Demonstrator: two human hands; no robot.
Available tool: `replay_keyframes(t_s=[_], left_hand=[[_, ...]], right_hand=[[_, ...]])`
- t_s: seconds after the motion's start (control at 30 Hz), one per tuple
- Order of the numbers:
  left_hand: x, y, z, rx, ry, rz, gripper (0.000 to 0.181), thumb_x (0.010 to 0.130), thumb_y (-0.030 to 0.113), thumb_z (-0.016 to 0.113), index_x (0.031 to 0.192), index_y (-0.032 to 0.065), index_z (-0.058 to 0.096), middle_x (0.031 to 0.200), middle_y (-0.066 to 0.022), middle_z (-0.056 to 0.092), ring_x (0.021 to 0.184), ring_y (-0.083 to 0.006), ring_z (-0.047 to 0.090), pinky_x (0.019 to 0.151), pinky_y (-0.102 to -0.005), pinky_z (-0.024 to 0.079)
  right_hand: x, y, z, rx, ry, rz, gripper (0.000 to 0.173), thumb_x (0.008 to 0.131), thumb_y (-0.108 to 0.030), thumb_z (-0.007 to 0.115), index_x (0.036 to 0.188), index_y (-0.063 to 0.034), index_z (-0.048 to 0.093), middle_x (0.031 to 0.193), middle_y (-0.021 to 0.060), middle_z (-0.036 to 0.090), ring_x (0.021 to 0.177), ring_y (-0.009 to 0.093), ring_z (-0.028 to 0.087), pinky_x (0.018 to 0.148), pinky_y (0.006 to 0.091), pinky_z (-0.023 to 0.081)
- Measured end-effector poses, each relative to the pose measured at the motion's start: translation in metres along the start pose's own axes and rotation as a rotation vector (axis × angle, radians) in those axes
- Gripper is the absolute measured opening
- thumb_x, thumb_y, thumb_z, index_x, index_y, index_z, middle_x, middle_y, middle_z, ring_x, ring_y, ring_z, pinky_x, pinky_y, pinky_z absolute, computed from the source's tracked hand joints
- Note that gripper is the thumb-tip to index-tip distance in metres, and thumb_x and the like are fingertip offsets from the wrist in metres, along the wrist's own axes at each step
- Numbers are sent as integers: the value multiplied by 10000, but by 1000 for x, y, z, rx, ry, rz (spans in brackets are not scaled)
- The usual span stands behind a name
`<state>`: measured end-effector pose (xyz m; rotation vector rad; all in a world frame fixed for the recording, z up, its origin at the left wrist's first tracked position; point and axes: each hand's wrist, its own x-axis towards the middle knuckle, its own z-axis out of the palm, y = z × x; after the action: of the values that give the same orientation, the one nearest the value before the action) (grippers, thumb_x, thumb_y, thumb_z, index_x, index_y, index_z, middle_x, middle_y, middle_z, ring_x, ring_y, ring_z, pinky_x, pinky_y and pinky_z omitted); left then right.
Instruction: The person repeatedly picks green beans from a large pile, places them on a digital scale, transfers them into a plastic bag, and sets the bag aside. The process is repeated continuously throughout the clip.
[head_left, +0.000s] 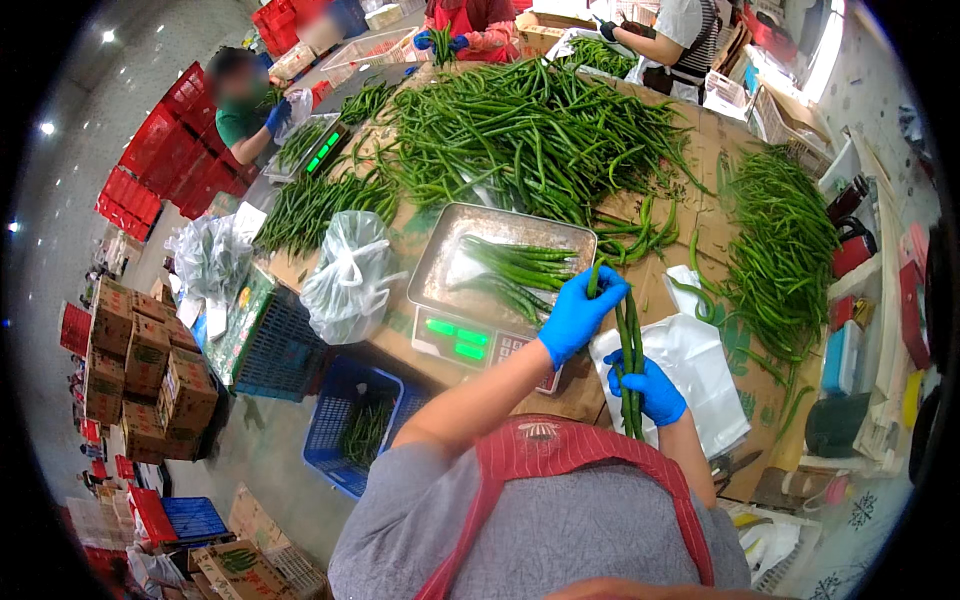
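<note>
My right hand (654, 391), in a blue glove, grips several long green chili peppers (631, 337) that stand upright as a small bunch. Just above it, my left hand (583, 311), gloved the same way, pinches a curved green pepper (595, 279) near the top of that bunch. To the left of my hands is a digital scale (454, 339) with lit green figures. Its metal pan (435, 262) carries a clear plastic bag of peppers (517, 266). Flat white plastic bags (697, 375) lie under and beside my right hand.
A large heap of green peppers (525, 135) covers the cardboard-lined table's far side; another pile (780, 247) lies right. A tied bag (351, 277) sits left of the scale. Below stands a blue crate (319, 450). Scissors (731, 469) lie near my right forearm. Co-workers (244, 120) stand around the table.
</note>
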<state>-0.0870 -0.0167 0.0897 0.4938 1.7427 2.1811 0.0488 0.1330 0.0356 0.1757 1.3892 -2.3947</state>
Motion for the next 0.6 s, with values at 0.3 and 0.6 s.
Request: replay_keyframes(t_s=[0.3, 0.6], left_hand=[[3, 6, 0, -133, -28, -245, 198, 917, 250, 593, 913, 56, 631, 734, 23, 535, 655, -70, 468, 574, -231, 386], [-42, -19, 18, 7, -230, -267, 305, 836, 12, 645, 1114, 44, 525, 1024, -39, 576, 957, -115, 535, 840, -264, 440]], right_hand=[[4, -17, -18, -12, 234, -241, 447, 823, -154, 649, 1225, -3, 520, 918, 67, 591, 804, 146, 575, 737, 259, 479], [14, -46, 9, 28, 182, -376, 456, 876, -107, 620, 1288, 12, 469, 1148, 84, 595, 1085, 180, 581, 898, 299, 482]])
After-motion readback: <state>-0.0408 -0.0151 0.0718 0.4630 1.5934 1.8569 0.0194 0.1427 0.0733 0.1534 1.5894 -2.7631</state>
